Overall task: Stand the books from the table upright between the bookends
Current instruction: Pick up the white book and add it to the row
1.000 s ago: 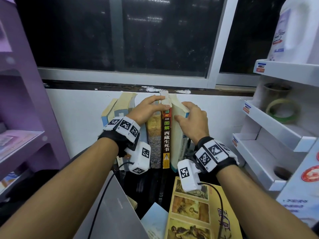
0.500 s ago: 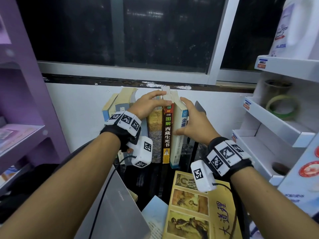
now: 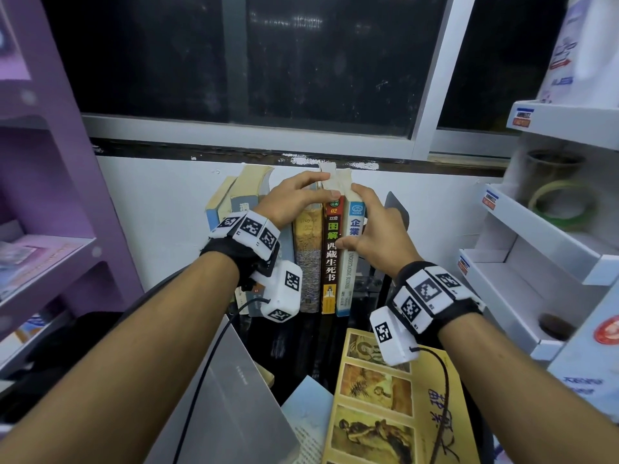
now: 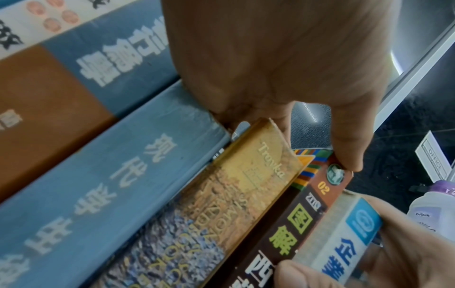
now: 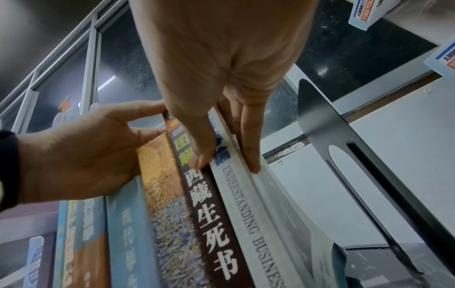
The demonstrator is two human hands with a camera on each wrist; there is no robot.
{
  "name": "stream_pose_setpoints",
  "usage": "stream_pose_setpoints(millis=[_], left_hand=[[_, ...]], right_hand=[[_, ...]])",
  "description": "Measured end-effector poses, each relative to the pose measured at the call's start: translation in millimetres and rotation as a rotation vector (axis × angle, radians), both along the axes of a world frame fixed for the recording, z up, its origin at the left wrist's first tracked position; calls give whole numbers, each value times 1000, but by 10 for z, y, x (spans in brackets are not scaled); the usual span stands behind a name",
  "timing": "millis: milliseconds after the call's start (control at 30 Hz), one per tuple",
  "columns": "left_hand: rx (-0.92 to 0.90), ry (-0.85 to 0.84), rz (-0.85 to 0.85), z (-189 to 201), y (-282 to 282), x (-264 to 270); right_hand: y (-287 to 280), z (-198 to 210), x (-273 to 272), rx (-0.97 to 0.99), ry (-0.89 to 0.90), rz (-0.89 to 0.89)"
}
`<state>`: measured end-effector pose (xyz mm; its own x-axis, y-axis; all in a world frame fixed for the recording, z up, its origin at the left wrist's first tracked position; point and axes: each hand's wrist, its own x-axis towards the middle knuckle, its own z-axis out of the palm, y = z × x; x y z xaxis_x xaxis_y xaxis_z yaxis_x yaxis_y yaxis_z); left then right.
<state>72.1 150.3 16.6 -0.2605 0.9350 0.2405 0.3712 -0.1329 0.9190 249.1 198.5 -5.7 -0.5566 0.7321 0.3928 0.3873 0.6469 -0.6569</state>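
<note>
Against the white wall under the dark window, a row of books stands upright on the black tabletop [image 3: 301, 333], spines toward the person. The right hand [image 3: 375, 229] pinches the rightmost one, a white book [image 3: 348, 262] with a blue logo and "UNDERSTANDING BUSINESS" down its spine: the thumb lies on the spine side and the fingers [image 5: 251, 152] run down its right cover, as the right wrist view shows. Just to the right of that book rises the dark metal bookend [image 3: 397, 209], apart from the book, with a gap between them. The left hand [image 3: 294, 199] rests on top of the row with its fingers fairly straight; its thumb touches the top of the brown book [image 3: 331, 259] with yellow-green and white characters, which stands directly left of the white one. Left of the brown book are a yellow-and-blue patterned book [image 3: 308, 262] and then a blue book [image 4: 110, 185], both upright. Further left, two more volumes lean slightly. Both wrists wear black bands with white marker blocks. Nearer the person, a yellow book [image 3: 392, 413] with illustrated panels lies flat on the tabletop beside a pale open booklet [image 3: 308, 416] and a grey laptop lid [image 3: 227, 396]. A purple shelf unit [image 3: 50, 195] stands to the left and white display shelves [image 3: 536, 246] to the right.
</note>
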Motion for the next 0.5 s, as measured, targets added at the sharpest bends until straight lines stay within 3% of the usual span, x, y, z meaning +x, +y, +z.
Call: stream_pose_setpoints(millis=[500], left_hand=[[10,31,-4,-24,4,17]], right_hand=[[44,37,-1,-20,-122,23]])
